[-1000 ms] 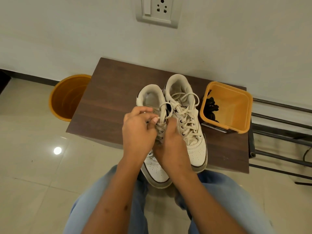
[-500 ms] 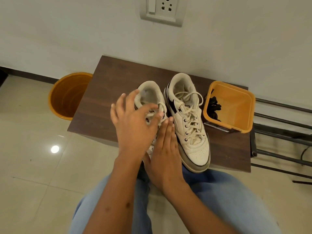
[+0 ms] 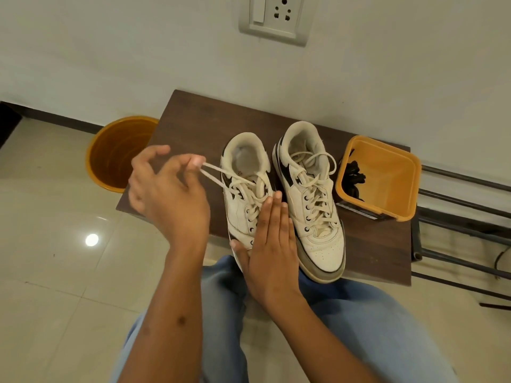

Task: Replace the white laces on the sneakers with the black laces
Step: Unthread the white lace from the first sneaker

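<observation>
Two white sneakers with black accents stand side by side on a dark wooden table (image 3: 193, 120). My left hand (image 3: 168, 194) pinches a loop of the left sneaker's white lace (image 3: 218, 175) and holds it taut out to the left. My right hand (image 3: 272, 244) lies flat with straight fingers on the toe and lower eyelets of the left sneaker (image 3: 243, 194). The right sneaker (image 3: 309, 200) is still tied with its white lace. Black laces (image 3: 352, 178) lie in an orange square tub (image 3: 398, 194) at the table's right.
An orange round bin (image 3: 110, 150) stands on the tiled floor left of the table. A black metal rack (image 3: 464, 217) is at the right. The wall with a socket plate (image 3: 273, 17) runs behind. My knees in blue jeans (image 3: 359, 327) sit below the table's front edge.
My left hand has drawn the left sneaker's lace loop out to the left, undoing the bow. My right hand has flattened onto that shoe's front.
</observation>
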The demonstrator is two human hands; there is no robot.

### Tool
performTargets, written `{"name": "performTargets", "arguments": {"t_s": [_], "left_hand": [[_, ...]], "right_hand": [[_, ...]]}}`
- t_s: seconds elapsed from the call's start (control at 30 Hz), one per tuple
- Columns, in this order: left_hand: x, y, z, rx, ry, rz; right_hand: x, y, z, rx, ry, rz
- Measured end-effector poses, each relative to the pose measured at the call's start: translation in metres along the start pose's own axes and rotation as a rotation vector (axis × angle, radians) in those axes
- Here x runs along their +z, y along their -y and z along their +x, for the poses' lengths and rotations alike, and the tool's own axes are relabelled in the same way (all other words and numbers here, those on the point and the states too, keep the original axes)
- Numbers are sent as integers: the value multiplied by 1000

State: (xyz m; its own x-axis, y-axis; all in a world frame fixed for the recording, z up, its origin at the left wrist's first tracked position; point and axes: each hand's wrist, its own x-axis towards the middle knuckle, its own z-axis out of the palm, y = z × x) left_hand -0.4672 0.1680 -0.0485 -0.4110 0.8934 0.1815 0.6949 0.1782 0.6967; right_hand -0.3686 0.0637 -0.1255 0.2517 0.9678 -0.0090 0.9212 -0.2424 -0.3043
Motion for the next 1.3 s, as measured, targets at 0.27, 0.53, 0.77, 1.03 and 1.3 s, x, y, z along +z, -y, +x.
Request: {"name": "performTargets", "arguments": {"t_s": [0.27, 0.53, 0.77, 1.03, 1.3], "left_hand": [[21, -16, -21, 487, 380, 312], [24, -16, -25, 474, 316, 277], [-6, 2, 8, -112, -115, -165], [21, -15, -18, 469, 388, 282], [20, -11, -12, 431, 425, 372]], "right_hand": [[3, -1, 2, -2, 20, -41], [4, -2, 4, -14, 27, -46], [5, -4, 8, -32, 35, -19], [7, -4, 9, -22, 16, -36], [6, -3, 9, -19, 7, -40]]}}
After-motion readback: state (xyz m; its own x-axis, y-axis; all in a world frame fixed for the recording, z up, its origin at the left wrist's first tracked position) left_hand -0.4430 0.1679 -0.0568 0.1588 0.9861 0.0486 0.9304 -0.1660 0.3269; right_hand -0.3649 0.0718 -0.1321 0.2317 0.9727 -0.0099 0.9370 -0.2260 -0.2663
